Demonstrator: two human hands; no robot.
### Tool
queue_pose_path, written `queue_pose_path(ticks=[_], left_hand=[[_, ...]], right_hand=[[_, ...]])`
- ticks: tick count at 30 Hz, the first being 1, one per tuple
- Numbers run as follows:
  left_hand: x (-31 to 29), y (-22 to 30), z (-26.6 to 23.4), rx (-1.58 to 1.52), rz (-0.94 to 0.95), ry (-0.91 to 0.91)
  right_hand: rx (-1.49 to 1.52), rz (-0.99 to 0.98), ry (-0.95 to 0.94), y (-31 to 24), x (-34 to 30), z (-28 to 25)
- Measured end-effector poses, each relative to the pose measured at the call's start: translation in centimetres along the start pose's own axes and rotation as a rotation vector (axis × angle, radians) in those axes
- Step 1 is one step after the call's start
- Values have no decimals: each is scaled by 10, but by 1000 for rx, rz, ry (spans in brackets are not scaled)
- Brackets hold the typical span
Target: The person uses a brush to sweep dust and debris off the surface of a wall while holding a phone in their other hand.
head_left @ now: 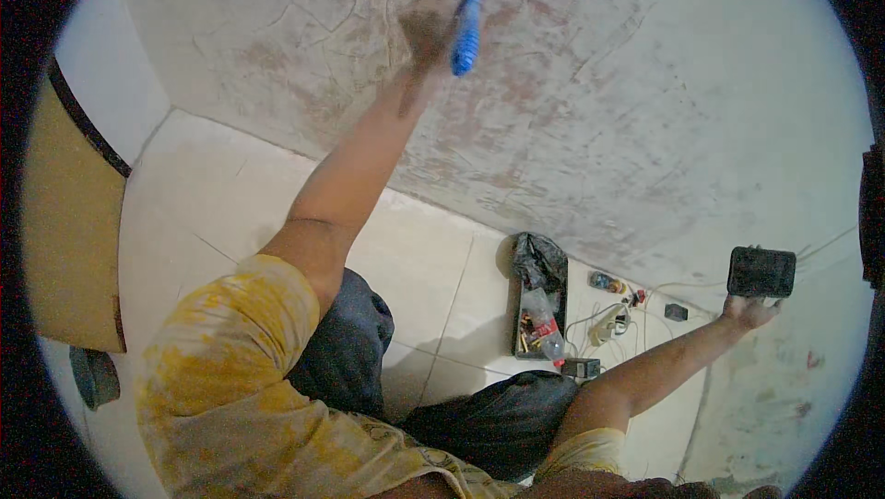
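My left hand [431, 22], blurred by motion, reaches up the wall and is closed on a brush with a blue ribbed handle [468, 34]. Its yellowish head is cut off by the upper edge, so whether it touches the wall is hidden. The wall [304, 66] there is patchy grey and reddish, with scraped marks. Out to the right, my right hand [751, 310] grips a black flat rectangular object [761, 272] from below, close to the wall. What that object is cannot be made out.
On the tiled floor by the wall lies a black tray [518, 333] with a dark plastic bag [539, 255] and a clear bottle [544, 324]. Beside it are cables, a white socket block [608, 324] and black adapters [676, 313]. A brown board [78, 223] stands at left.
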State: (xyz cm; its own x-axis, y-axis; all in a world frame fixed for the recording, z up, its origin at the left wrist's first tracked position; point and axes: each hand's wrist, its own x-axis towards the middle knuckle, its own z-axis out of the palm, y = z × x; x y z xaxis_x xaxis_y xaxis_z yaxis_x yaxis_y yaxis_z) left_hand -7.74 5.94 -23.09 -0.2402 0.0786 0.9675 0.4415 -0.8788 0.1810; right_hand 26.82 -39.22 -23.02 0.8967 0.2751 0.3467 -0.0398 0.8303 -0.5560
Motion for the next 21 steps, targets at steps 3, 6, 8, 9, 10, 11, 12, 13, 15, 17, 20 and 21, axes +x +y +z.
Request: queue_pose_path(ticks=[3, 6, 8, 9, 10, 11, 12, 13, 15, 17, 20, 21], left_hand=[[-7, 10, 11, -82, 90, 1], [-17, -41, 27, -203, -4, -180], [-16, -14, 30, -195, -14, -130], [-12, 5, 24, -162, -15, -85], [-4, 22, 12, -119, -10, -38], [4, 35, 1, -70, -3, 11], [8, 38, -7, -17, 6, 60], [11, 34, -8, -14, 8, 71], [13, 10, -6, -59, -44, 4], [17, -18, -8, -86, -136, -56], [19, -56, -17, -45, -253, -69], [17, -62, -18, -11, -256, -54]], right_hand=[[6, -77, 41, 0, 1, 1], [-7, -109, 91, 10, 6, 5], [7, -74, -307, -15, 41, -51], [-1, -80, -301, -18, 41, -54], [-29, -106, -175, -17, 41, -53], [-54, -128, -52, -14, 41, -50], [-47, -120, -56, -8, 39, -44], [-23, -128, -22, -5, 34, -36], [-3, -139, 12, -1, 24, -21], [10, -161, 185, 4, 17, -12], [35, -137, 162, 4, 24, -23], [35, -136, 161, 3, 30, -33]])
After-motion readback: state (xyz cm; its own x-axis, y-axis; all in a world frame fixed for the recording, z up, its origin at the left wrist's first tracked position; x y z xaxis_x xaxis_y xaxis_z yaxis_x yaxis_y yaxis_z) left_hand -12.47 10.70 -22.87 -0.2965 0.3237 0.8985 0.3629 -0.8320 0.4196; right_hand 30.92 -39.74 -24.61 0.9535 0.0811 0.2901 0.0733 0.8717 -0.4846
